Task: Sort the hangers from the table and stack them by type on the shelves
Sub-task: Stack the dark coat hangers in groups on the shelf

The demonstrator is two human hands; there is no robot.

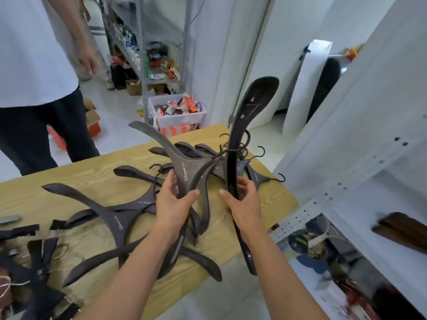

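My left hand [172, 200] grips a wide dark-grey hanger [184, 167] lifted above the wooden table [76, 167]. My right hand [242, 199] holds a glossy dark hanger [242, 125] almost upright, its broad end pointing up. The hooks of both held hangers meet between my hands. Several more dark hangers [111, 215] lie scattered flat on the table, some overlapping. A white shelf unit [360, 172] stands at the right, with brown wooden hangers [402, 229] on one shelf.
A person in a white shirt [30, 65] stands at the table's far left side. A white bin of packets [178, 112] sits on the floor beyond the table. A metal rack [143, 54] with goods is behind. Black clip pieces [27, 255] lie at the near left.
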